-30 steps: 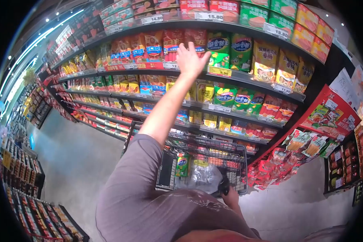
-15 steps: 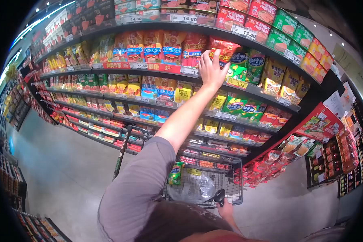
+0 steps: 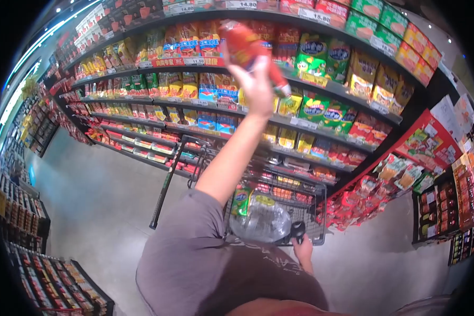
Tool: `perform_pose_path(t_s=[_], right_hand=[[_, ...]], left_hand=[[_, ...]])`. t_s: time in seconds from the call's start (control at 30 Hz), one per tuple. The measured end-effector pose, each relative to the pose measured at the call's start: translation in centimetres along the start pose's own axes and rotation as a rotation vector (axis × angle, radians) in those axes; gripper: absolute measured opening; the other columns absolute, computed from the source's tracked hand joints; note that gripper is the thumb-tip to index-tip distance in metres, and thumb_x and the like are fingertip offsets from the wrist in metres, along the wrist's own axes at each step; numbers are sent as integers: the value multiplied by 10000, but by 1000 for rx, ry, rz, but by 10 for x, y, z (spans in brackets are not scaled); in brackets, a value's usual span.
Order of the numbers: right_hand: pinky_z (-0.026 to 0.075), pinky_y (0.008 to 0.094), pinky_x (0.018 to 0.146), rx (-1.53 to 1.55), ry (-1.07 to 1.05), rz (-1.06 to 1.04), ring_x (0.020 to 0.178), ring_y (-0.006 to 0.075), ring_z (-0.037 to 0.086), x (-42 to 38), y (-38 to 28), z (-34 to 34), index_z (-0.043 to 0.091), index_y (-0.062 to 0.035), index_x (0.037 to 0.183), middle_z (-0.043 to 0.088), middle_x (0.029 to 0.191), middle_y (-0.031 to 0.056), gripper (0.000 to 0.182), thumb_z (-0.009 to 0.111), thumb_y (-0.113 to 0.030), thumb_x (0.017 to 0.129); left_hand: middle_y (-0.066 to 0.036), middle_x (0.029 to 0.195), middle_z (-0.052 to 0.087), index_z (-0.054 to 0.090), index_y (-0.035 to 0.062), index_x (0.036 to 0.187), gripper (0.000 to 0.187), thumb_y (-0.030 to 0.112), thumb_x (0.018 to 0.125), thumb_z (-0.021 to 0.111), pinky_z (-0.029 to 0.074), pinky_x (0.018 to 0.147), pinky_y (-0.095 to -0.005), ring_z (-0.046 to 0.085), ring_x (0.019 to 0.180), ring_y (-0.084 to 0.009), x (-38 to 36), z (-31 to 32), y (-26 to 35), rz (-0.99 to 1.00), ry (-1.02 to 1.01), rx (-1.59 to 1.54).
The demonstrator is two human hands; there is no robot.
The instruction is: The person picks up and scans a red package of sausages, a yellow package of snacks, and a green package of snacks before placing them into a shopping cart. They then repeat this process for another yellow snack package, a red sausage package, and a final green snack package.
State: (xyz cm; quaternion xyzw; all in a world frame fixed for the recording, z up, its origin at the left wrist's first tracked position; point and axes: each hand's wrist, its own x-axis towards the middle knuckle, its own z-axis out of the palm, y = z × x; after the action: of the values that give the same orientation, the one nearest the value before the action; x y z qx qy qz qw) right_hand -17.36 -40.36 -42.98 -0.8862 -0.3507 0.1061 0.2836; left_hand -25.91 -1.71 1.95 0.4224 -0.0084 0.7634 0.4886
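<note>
My left hand [image 3: 255,87] is raised in front of the shelf, with its fingers wrapped round a red package [image 3: 245,45], which is tilted and blurred by motion. Low at the right, my right hand [image 3: 302,247] is closed on a black grip [image 3: 298,230] at the near edge of the shopping cart [image 3: 321,218]. Inside the cart lie a green packet [image 3: 241,200] and a large clear plastic container or bag [image 3: 260,221].
Shelves of packets [image 3: 313,55] and boxed goods [image 3: 363,23] curve across the view. A black cart bar [image 3: 166,184] slants at the left of the cart. Red hanging packets [image 3: 353,203] are at the right, and more racks [image 3: 58,279] stand at the lower left.
My left hand has drawn back from the shelf row and moved left, bringing the red package with it. The view has shifted, and the cart appears higher in it.
</note>
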Motion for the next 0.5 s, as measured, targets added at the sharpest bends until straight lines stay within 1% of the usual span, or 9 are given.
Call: perform_pose_path(t_s=[0.07,0.13,0.17,0.2,0.3,0.33,0.37,0.43,0.5], right_hand=[[529,386,622,291,-75,76,668,256,690,9,-36,-34,583,-32,1153,699,825,144,446,777,-273,831],[502,329,565,642,-163,153,592,172,657,12,-90,-80,586,-22,1142,674,755,82,361,733,-235,891],[494,305,552,699,-225,152,599,131,633,13,-120,-108,578,-23,1147,651,753,51,326,715,-205,912],[487,280,539,755,-286,153,605,91,609,16,-146,-134,571,-25,1152,628,751,21,293,696,-175,934],[504,285,545,1008,-496,126,609,119,611,23,-184,-177,557,-5,1119,629,794,49,255,675,-158,952],[510,286,545,1053,-586,127,611,124,611,25,-192,-190,560,-1,1104,631,814,59,238,671,-149,954],[517,286,527,1072,-693,110,589,125,603,27,-201,-202,535,-3,1160,624,812,66,282,652,-157,955],[526,280,482,1114,-885,45,530,146,602,30,-221,-208,519,9,1217,615,798,73,351,613,-219,967],[520,277,464,1103,-898,55,513,155,604,30,-234,-198,521,14,1221,612,790,71,356,607,-223,970]], left_hand=[[-176,1298,558,396,69,1435,627,468,970,528,444,1051,-542,571,1195,-306,-20,-35,36,-564,-94,-420],[-143,1212,615,460,83,1390,610,476,934,560,495,976,-614,579,1196,-332,-50,-58,43,-809,-79,-724],[-154,1272,593,438,71,1414,634,453,925,570,458,988,-681,544,1261,-345,-64,-71,41,-912,-95,-737],[-179,1283,588,425,50,1426,622,370,908,551,441,1008,-691,553,1253,-363,-83,-81,41,-1026,-28,-764],[-207,1280,586,420,35,1426,629,292,863,535,452,997,-692,572,1224,-386,-130,-108,38,-1121,53,-731],[-236,1359,525,380,22,1457,682,292,847,524,417,1024,-702,514,1285,-407,-142,-118,39,-1139,18,-740],[-266,1438,464,340,9,1488,736,292,831,513,383,1052,-711,455,1346,-429,-153,-127,41,-1153,-14,-751],[-264,1435,468,330,9,1492,752,301,825,518,386,1052,-708,453,1345,-436,-170,-135,50,-1212,15,-702],[-239,1437,474,301,10,1505,792,316,811,528,396,1052,-699,450,1341,-452,-172,-148,48,-1246,-37,-609]])
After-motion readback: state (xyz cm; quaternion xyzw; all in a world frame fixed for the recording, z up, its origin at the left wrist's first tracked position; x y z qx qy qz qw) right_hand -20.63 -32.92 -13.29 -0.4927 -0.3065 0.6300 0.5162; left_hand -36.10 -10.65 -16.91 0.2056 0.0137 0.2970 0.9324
